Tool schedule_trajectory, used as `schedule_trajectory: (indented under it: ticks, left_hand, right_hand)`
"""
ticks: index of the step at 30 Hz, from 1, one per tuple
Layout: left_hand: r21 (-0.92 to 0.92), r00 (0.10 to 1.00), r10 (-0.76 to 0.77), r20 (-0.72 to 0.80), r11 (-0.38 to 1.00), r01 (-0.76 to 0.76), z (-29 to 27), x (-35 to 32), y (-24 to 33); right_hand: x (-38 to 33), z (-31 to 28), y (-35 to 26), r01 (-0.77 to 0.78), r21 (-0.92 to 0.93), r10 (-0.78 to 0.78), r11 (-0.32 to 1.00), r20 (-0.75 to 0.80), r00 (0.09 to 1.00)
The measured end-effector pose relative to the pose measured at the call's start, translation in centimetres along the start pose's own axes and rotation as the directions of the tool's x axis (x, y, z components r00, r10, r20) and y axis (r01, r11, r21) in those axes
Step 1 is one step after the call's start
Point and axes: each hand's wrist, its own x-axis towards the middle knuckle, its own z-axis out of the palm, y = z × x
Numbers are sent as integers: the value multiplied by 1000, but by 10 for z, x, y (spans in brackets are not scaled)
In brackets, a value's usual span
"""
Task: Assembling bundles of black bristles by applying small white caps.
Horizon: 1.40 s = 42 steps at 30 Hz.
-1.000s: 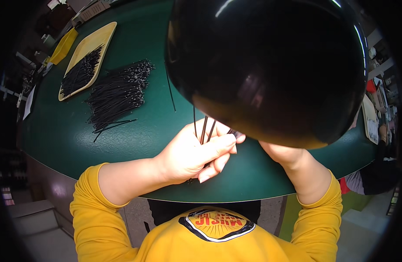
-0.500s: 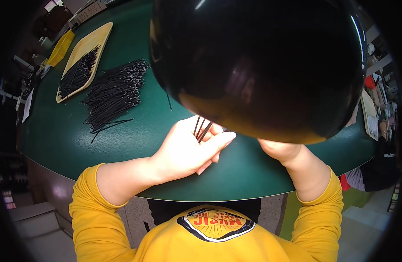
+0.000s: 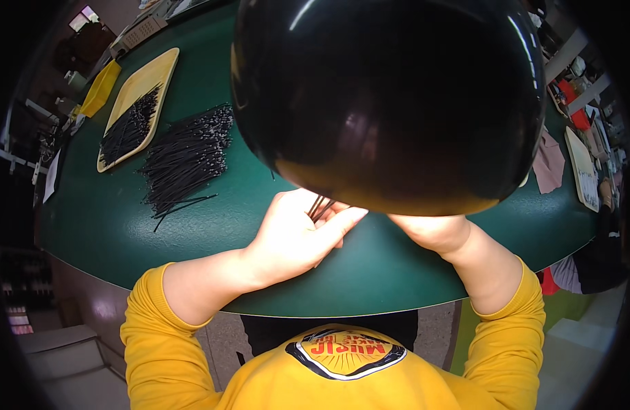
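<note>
My left hand (image 3: 287,236) is closed around a few thin black cable pieces (image 3: 319,208), which stick up between its thumb and fingers. Only the wrist side of my right hand (image 3: 434,231) shows; its fingers are hidden beneath a large glossy black lamp shade (image 3: 390,109). Bright light falls on both hands under the shade's near rim. Left of the shade, a pile of similar black cable pieces (image 3: 186,157) with pale tips lies on the green table (image 3: 369,273). More cable pieces (image 3: 129,130) fill the lower part of a cream tray (image 3: 170,65).
Behind the tray stands a yellow bin (image 3: 101,89). To the right, a pinkish cloth (image 3: 548,164) and another pale tray (image 3: 580,164) lie near the table's edge. The lamp shade covers the middle of the view. Another person's arm (image 3: 606,195) shows at the far right.
The whole view has shifted slightly, uncovering more of the cloth at the right. My left hand still grips the cable pieces, and more of their upper ends are now covered by the shade.
</note>
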Motion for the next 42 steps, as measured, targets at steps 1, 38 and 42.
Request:
schedule_trajectory:
  ticks: [1, 38, 42]
  left_hand:
    - [-6, 1000, 8, 4, 1000, -8, -1, 0, 0]
    - [-507, 915, -52, 400, 819, 268, -10, -1, -2]
    - [-556, 896, -73, 439, 761, 335, -10, -4, -3]
  right_hand:
    - [-1, -3, -1, -37, 28, 37, 999, 0, 999]
    - [-2, -8, 4, -428, 628, 247, 650, 357, 901]
    - [2, -7, -7, -321, 556, 143, 767, 340, 929]
